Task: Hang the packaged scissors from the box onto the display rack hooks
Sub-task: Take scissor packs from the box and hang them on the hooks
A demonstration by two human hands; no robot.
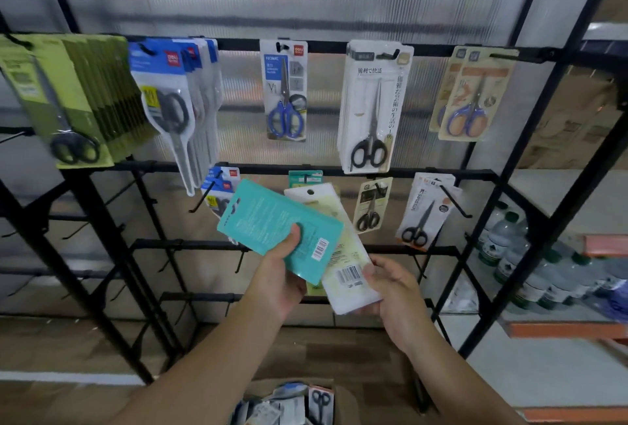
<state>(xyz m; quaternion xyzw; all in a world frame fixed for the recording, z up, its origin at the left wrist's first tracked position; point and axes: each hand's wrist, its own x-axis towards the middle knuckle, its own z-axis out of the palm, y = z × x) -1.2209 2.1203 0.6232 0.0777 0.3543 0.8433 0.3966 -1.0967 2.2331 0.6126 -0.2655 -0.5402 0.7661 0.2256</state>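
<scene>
Head view: forward-down, close on rack (pixel 356 171).

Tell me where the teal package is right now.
In the head view, the teal package sits centre-frame, gripped by the left hand, overlapping the white package that the right hand holds.

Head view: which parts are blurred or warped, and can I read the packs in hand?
Head view: the green packs at far left are motion-smeared; wide-angle bends the rack bars; the teal pack and white pack are fairly sharp, barcodes visible, print unreadable.

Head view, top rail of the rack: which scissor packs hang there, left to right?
Olive-green card packs → blue-and-white blister packs → single blue-handled scissors pack → white packs with black-handled scissors → tan card packs with blue-handled scissors.
</scene>
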